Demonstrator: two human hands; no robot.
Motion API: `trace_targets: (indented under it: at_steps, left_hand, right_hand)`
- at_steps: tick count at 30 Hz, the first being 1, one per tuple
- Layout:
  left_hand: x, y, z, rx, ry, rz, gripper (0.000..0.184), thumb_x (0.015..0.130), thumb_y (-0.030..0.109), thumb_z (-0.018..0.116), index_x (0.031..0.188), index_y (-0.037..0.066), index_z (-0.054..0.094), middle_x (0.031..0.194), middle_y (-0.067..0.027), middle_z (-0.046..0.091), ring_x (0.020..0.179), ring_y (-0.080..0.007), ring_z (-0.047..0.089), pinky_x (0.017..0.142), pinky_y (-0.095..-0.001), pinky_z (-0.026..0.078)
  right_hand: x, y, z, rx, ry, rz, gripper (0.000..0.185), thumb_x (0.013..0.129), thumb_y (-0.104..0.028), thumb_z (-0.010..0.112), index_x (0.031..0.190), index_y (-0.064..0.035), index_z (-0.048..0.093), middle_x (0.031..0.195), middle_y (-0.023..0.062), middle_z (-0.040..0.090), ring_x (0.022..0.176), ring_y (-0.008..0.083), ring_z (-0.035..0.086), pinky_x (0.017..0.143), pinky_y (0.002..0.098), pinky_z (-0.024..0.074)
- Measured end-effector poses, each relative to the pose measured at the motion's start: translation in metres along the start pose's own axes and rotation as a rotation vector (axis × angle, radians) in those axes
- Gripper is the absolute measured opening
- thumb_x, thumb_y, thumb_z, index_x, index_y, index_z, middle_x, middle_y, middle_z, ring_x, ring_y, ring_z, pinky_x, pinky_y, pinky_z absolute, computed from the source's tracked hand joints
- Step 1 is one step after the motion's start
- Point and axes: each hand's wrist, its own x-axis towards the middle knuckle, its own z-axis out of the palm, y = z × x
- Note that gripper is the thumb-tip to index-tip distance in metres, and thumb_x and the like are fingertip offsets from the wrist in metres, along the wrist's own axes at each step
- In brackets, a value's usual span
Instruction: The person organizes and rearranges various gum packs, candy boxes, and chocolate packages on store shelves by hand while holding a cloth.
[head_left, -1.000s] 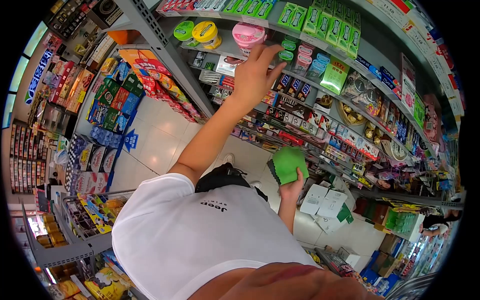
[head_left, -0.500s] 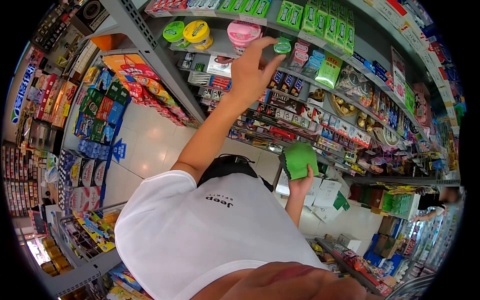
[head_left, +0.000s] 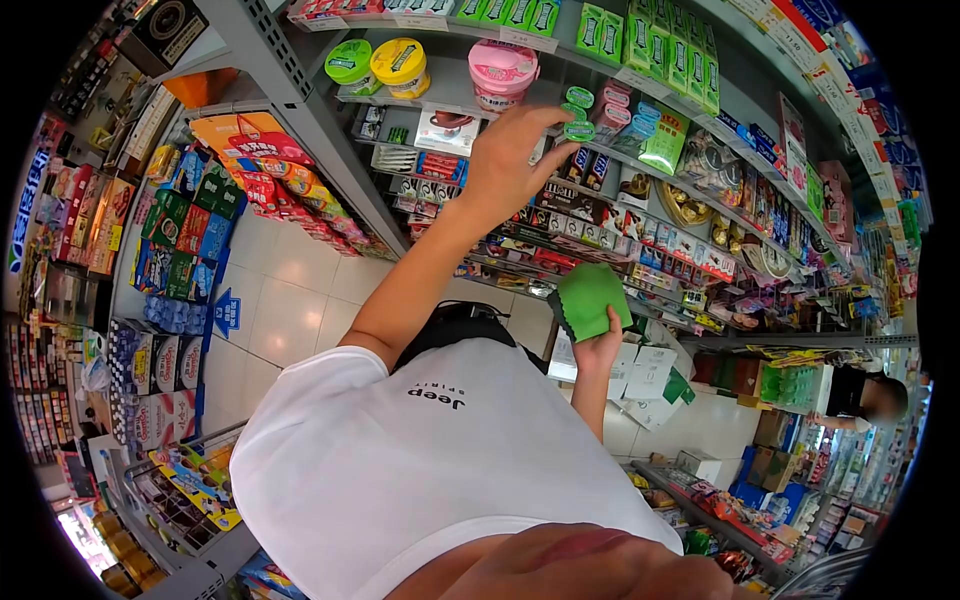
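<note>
My left hand (head_left: 507, 165) reaches to an upper shelf. Its thumb and fingers close around a small round green-lidded container (head_left: 579, 131), just in front of other green containers (head_left: 579, 97) of the same kind. Beside these stand pink containers (head_left: 612, 105) and blue ones (head_left: 638, 122). To the left of the hand are a pink tub (head_left: 503, 70), a yellow tub (head_left: 400, 65) and a green tub (head_left: 352, 66). Lower down on the right, my right hand (head_left: 598, 348) grips a folded green cloth (head_left: 592, 302) with a dark grey underside.
Packs of green gum (head_left: 668, 60) line the shelf above. Chocolate and candy boxes (head_left: 575, 225) fill the shelves below. A grey metal upright (head_left: 275, 60) stands at left, with snack bags (head_left: 275, 180) beyond. White cartons (head_left: 650, 375) lie at right; another person (head_left: 862, 400) is farther off.
The green container at my left fingers has come forward and down from the row behind it. My right hand and the cloth have risen slightly. The other person shows more fully at right.
</note>
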Motion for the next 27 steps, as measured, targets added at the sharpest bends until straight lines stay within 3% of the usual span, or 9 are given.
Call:
trace_targets:
  at_steps: [9,15,18,19,22,23,24,27]
  left_hand:
    - [-0.006,0.003,-0.005,-0.082,-0.073,-0.017,0.038,0.082,0.004,0.08,0.115,0.005,0.061,0.125,-0.01,0.068,0.098,-0.0246,0.068,0.077,-0.0315,0.056]
    - [-0.016,0.005,-0.007,-0.121,-0.005,0.005,0.039,0.084,0.002,0.079,0.116,0.005,0.058,0.123,-0.0127,0.065,0.103,-0.0257,0.067,0.084,-0.0326,0.055]
    - [-0.049,0.009,-0.004,-0.44,0.039,-0.413,0.039,0.085,0.006,0.079,0.118,0.003,0.057,0.115,-0.0093,0.067,0.102,-0.0239,0.069,0.085,-0.0372,0.056]
    - [-0.059,0.015,-0.007,-0.718,0.069,-0.562,0.039,0.092,0.009,0.075,0.123,0.004,0.053,0.112,-0.0069,0.066,0.103,-0.0191,0.068,0.086,-0.0367,0.055]
    - [-0.098,0.013,-0.021,-1.213,0.149,-1.225,0.038,0.095,0.014,0.073,0.125,0.008,0.051,0.113,-0.0052,0.066,0.099,-0.0178,0.067,0.083,-0.036,0.056]
    - [-0.117,-0.001,-0.024,-1.284,0.14,-1.431,0.027,0.1,0.019,0.067,0.122,0.009,0.056,0.114,-0.0055,0.067,0.102,-0.0179,0.067,0.088,-0.0388,0.056]
    - [-0.138,-0.015,-0.029,-1.423,0.088,-1.509,0.022,0.1,0.021,0.066,0.119,0.009,0.061,0.109,-0.0057,0.069,0.099,-0.0185,0.068,0.087,-0.0391,0.056]
    - [-0.156,-0.014,-0.042,-1.366,0.145,-1.482,0.022,0.1,0.021,0.067,0.117,0.007,0.064,0.106,-0.0039,0.07,0.095,-0.0157,0.068,0.086,-0.0355,0.056]
  right_hand:
    - [-0.011,0.013,0.016,-0.029,0.033,0.025,0.051,0.1,-0.024,0.05,0.147,-0.005,0.046,0.148,0.0125,0.053,0.136,0.0325,0.051,0.115,0.0487,0.0397]
    - [-0.007,0.016,0.01,-0.042,0.002,0.046,0.051,0.101,-0.024,0.047,0.149,-0.0067,0.043,0.15,0.0121,0.051,0.137,0.0333,0.05,0.116,0.0506,0.0395]
    - [-0.006,0.021,0.012,-0.057,0.022,0.061,0.051,0.101,-0.024,0.049,0.148,-0.0056,0.044,0.15,0.0121,0.051,0.137,0.0318,0.05,0.116,0.0484,0.0394]
    - [-0.006,0.022,0.014,-0.066,0.031,0.063,0.051,0.101,-0.024,0.05,0.148,-0.0051,0.044,0.149,0.0121,0.051,0.136,0.0311,0.05,0.116,0.0473,0.0393]
    - [-0.009,0.036,0.026,-0.184,0.019,0.014,0.052,0.101,-0.023,0.053,0.148,-0.0048,0.043,0.148,0.0115,0.051,0.135,0.0303,0.051,0.114,0.0457,0.0405]
    - [-0.014,0.041,0.031,-0.216,0.034,0.023,0.051,0.101,-0.023,0.054,0.148,-0.0046,0.043,0.147,0.0113,0.052,0.135,0.0296,0.051,0.113,0.0449,0.0413]
    - [-0.018,0.046,0.036,-0.251,0.053,0.04,0.051,0.101,-0.022,0.055,0.147,-0.0043,0.043,0.147,0.0112,0.052,0.134,0.0289,0.052,0.112,0.0441,0.0422]
    - [-0.033,0.056,0.079,-0.367,-0.043,-0.054,0.051,0.102,-0.021,0.056,0.148,-0.004,0.042,0.144,0.011,0.053,0.132,0.027,0.053,0.109,0.0423,0.0444]
